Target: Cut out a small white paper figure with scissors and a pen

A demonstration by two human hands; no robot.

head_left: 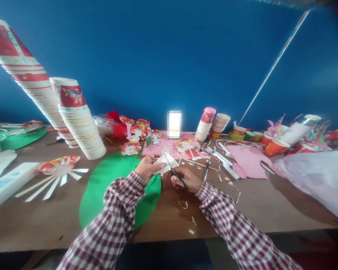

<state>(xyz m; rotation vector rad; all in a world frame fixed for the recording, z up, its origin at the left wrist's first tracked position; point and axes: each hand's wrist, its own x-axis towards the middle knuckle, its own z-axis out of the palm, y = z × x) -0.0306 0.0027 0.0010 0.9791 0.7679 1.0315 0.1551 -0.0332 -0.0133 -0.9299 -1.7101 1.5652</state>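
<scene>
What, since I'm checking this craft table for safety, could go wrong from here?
The scissors in the right hand cut close to the left hand holding the white paper piece; a slip might nick a finger. The leaning cup stacks at the left could topple if bumped.

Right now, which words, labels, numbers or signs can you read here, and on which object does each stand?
No text can be read.
Stacked paper cups: red printed pictures, lettering too blurred.
White box at the left edge: pale blue marks, too small.
White rectangle at centre back: blurred out.
Paper piece in the left hand: no print visible.
</scene>
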